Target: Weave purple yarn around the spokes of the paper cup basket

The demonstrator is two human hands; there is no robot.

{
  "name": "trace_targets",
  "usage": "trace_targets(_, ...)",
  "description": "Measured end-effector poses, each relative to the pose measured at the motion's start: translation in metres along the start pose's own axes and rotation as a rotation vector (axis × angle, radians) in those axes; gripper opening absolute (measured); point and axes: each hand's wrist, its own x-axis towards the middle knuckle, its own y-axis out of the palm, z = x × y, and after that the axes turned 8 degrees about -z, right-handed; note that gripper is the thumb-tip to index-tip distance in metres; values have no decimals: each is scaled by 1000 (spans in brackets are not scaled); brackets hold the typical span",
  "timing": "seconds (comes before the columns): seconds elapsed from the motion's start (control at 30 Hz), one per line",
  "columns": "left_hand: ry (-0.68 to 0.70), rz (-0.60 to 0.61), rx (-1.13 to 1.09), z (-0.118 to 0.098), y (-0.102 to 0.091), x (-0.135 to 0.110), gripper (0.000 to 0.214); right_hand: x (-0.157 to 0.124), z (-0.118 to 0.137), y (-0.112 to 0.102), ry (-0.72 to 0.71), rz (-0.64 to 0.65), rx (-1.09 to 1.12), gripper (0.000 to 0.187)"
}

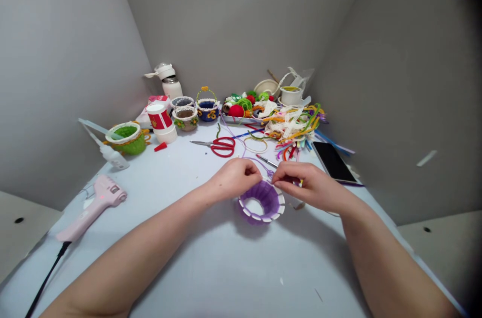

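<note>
A small purple yarn-woven cup basket with white slats around its rim tilts toward me at the middle of the table. At its far left rim, my left hand is closed in a pinch, its fingertips partly hidden. My right hand pinches at the far right rim, where a loose tangle of purple yarn meets its fingertips. From there the strand runs back across the table. Just beyond the right hand lies a thin pen-like tool, partly covered by that hand.
Red-handled scissors lie ahead. A pink glue gun, a glue bottle and a green basket are left. Finished small baskets, a tray of yarn, ribbon scraps and a phone stand farther back and right.
</note>
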Motion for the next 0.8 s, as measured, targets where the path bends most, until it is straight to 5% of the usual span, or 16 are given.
trace_targets(0.4, -12, -12, -19, 3, 1, 0, 19, 1, -12, -3, -4, 65, 12, 16)
trace_targets(0.8, -101, -20, 99, -4, -25, 1, 20, 18, -26, 46, 115, -79, 291, 20)
